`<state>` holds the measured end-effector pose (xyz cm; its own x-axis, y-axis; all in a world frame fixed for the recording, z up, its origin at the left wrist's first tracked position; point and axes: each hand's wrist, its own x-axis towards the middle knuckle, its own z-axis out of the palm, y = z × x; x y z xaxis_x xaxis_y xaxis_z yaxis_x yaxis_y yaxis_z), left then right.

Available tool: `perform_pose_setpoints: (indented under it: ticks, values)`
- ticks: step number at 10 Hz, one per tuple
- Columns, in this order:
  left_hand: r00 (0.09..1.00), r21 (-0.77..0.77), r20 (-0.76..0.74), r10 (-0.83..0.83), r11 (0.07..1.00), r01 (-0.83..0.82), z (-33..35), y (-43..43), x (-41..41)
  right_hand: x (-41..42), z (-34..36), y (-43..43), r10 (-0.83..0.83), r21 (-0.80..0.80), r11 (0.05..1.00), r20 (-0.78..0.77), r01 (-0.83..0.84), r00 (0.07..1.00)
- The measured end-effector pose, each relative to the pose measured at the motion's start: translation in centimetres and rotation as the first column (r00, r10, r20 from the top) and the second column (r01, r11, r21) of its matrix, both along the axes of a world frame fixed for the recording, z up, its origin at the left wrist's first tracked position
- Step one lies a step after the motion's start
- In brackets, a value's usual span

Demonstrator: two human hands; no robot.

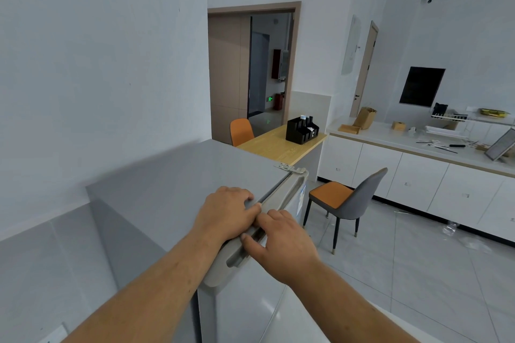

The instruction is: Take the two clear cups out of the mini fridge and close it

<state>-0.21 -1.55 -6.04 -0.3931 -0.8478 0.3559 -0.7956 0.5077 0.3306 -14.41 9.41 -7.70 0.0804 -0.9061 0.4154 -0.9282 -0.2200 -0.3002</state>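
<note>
1. Centrally, the grey mini fridge [172, 186] stood against the white wall [97, 64], its flat top bare.
2. The fridge door [281, 198] lay almost flush with the cabinet; only a narrow dark gap showed along its top edge.
3. The left hand [225, 211] rested palm down on the fridge top at the front edge, its fingers [248, 198] curled over the edge toward the gap. It held no loose object.
4. The right hand [284, 245] lay on the top trim of the door, just beside the left hand, fingers partly bent and thumb pressed into the recessed handle groove [239, 256]. Whether it gripped the trim or merely pressed on it could not be told.
5. The 2 clear cups were not visible; the fridge interior was hidden behind the door.
6. A metal hinge [287, 167] sat at the far top corner of the door.
7. A grey chair with an orange seat [342, 198] stood on the tiled floor [418, 273] near the door's far side.
8. A wooden table [281, 145] behind the fridge carried a black organiser [301, 131].
9. White cabinets [418, 184] with a cluttered counter ran along the right.
</note>
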Motion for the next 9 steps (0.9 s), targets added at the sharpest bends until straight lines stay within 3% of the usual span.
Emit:
perform_pose_setpoints:
  ticks: [4, 6, 9]
  values:
    - [1.0, 0.027, -0.011, -0.006, 1.0, 0.006, 0.2, -0.2, 0.1, 0.4, 0.1, -0.8, -0.004, 0.018, 1.0, -0.018, 0.004, 1.0]
    - [1.0, 0.019, -0.005, -0.026, 0.999, 0.026, 0.3, 0.2, 0.1, -1.2, 1.1, -0.6, 0.044, 0.101, 0.994, -0.064, -0.037, 0.997]
    - [0.997, -0.084, 0.065, -0.044, 0.995, 0.049, 1.8, 2.5, -1.7, -6.8, 4.4, 0.6, -0.157, 0.025, 0.986, -0.138, 0.162, 0.978]
